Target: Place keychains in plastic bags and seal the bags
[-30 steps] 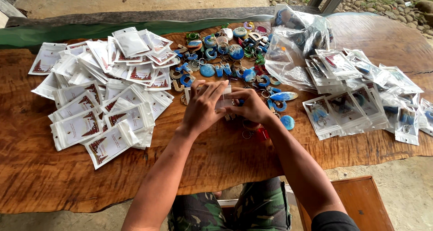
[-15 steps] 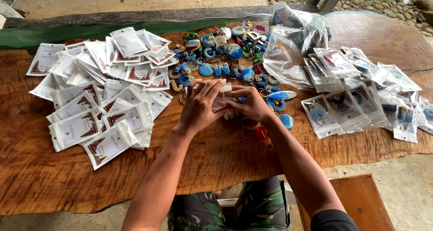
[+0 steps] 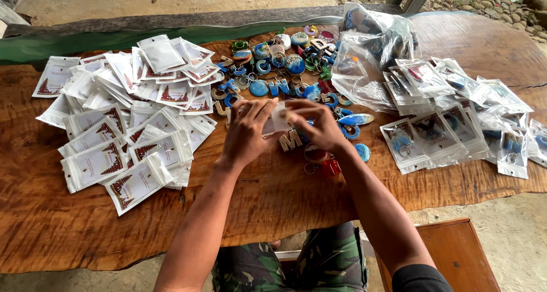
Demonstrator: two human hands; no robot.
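Both your left hand [image 3: 246, 133] and right hand [image 3: 319, 124] are pinched shut on the small clear pouch [image 3: 278, 119] above the loose keychains [image 3: 279, 70] at table centre — keep its mouth spread, slide the wooden letter charm [image 3: 289, 139] in straight

Empty pouches [image 3: 122, 132] left, keychains [image 3: 285, 70] centre (behind both hands), filled pouches [image 3: 450, 115] right — all on table [image 3: 273, 195].

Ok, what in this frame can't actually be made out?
- Head view: what sits inside the small clear pouch is hidden by the left hand and right hand.
- Contents of the big plastic bag blur behind crumpled film.
- Filled packets at right are cut off by the frame edge.
- Prints on the white packets are too small.
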